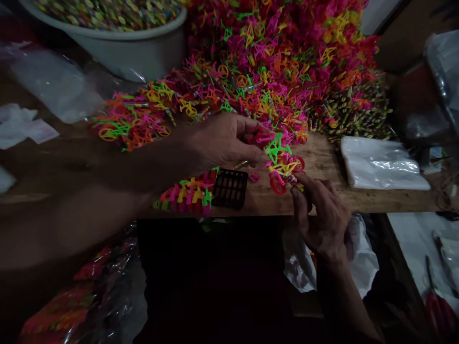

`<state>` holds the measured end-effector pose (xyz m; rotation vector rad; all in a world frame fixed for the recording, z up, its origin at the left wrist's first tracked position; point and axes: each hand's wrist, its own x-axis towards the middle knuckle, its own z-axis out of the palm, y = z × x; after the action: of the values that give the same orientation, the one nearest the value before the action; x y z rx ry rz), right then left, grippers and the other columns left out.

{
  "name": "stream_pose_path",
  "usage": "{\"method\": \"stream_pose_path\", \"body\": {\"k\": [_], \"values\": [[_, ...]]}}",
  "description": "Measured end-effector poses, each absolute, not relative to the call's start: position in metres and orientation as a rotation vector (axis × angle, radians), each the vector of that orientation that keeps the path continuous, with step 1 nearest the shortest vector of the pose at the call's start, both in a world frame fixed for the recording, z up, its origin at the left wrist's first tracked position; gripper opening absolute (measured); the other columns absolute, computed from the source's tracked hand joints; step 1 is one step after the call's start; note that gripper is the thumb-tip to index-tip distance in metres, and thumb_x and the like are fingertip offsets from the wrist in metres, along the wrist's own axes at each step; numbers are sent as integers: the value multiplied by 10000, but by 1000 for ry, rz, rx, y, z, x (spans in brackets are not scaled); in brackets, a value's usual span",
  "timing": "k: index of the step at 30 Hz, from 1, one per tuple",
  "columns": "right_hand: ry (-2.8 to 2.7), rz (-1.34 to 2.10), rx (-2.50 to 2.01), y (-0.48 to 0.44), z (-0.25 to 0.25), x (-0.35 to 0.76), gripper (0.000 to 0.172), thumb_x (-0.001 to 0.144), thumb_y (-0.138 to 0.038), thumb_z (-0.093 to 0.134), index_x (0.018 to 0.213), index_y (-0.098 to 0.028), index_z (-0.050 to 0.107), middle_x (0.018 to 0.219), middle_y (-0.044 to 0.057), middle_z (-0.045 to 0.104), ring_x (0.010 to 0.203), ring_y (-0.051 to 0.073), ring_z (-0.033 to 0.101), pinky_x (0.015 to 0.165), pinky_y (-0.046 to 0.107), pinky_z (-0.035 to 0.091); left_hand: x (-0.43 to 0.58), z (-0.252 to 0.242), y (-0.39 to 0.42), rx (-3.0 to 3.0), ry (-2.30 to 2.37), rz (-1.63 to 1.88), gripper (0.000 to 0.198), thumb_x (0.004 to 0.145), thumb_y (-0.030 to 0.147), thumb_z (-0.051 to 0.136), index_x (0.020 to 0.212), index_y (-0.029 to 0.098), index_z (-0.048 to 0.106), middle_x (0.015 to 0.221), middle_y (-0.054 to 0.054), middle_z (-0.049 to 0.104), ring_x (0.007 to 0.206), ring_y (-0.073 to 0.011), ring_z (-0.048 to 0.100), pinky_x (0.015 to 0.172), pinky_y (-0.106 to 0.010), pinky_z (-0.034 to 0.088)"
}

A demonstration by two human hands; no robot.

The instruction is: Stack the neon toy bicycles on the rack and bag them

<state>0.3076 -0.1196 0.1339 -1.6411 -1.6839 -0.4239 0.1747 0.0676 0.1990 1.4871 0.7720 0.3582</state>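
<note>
My left hand reaches across from the left, fingers closed around small plastic toys; a pink-red piece shows at its fingertips. A bright green toy bicycle lies right beside them, and I cannot tell which hand bears it. Between thumb and fingers, my right hand pinches the end of a yellow toy bicycle with red wheels. Under the left wrist sits a black tray with small compartments. Just left of it, several coloured toys stand in rows at the table's front edge.
A large heap of toys covers the back of the wooden table. Behind left stands a tub of small patterned pieces. To the right are a pile of thin patterned tubes and a stack of clear bags. Red-handled scissors lie lower right.
</note>
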Motion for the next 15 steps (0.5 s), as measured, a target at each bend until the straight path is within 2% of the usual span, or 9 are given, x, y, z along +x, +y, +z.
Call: {"method": "stream_pose_path", "body": {"k": [4,7,9,11,15], "values": [[-1609,-452,-1607,-125,138,306,302,947,-143,704,1226,-257,688,916,3,796,748,167,731,784,321,566,174,195,57,1436,773,367,185,692,-30,770,743,144,729,679,29,647,647,-110,646,633,-199,492],[-1533,-361,-1642,-130,140,309,234,943,-177,717,1161,-263,725,947,14,802,803,187,747,784,326,582,177,192,50,1361,802,442,184,702,-17,789,750,151,732,657,11,620,687,-184,702,624,-240,527],[-1436,-173,-1677,-132,140,317,134,954,-244,711,1081,-247,756,915,19,793,784,187,736,723,311,579,179,191,48,1337,791,423,179,706,-7,798,741,155,731,639,-1,609,713,-233,734,628,-276,557],[-1298,66,-1686,-131,137,330,129,948,-334,725,1014,-235,774,827,7,760,686,159,685,619,278,534,182,190,47,1336,767,393,176,706,2,812,702,150,717,627,-15,612,732,-277,759,638,-315,587],[-1041,468,-1588,-126,129,355,325,891,-522,766,867,-199,747,611,-44,573,497,85,467,464,218,357,193,186,52,1402,672,265,136,729,52,849,716,116,730,649,-73,662,759,-360,781,647,-432,617]]}}
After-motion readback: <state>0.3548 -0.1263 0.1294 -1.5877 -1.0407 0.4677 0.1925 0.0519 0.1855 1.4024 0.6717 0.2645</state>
